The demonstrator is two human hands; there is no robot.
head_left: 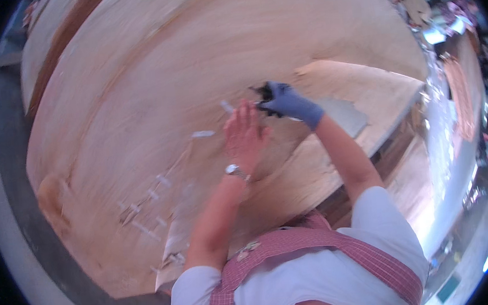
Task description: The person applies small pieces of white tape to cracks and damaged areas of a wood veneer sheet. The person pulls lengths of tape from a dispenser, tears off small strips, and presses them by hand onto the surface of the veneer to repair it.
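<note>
Large sheets of thin wood veneer (148, 87) spread out before me. My left hand (246, 137), bare and with a wristwatch, lies flat on the veneer with its fingers stretched forward. Just to its right, my right hand (285, 102), in a blue-grey glove, is closed around a dark tool (267, 97) whose kind is blurred. Ahead of my left fingertips is a short strip of whitish tape (226, 107); another tape strip (202, 134) sits to the left. Several more pieces of tape (147, 231) cross splits in the veneer at the lower left.
A grey flat piece (344, 114) lies on the veneer right of my gloved hand. The veneer's edge (390, 130) runs diagonally at the right, with wooden pieces (399, 153) below it. Farther right are a stack of wood strips (459, 97) and shiny plastic sheeting (438, 137).
</note>
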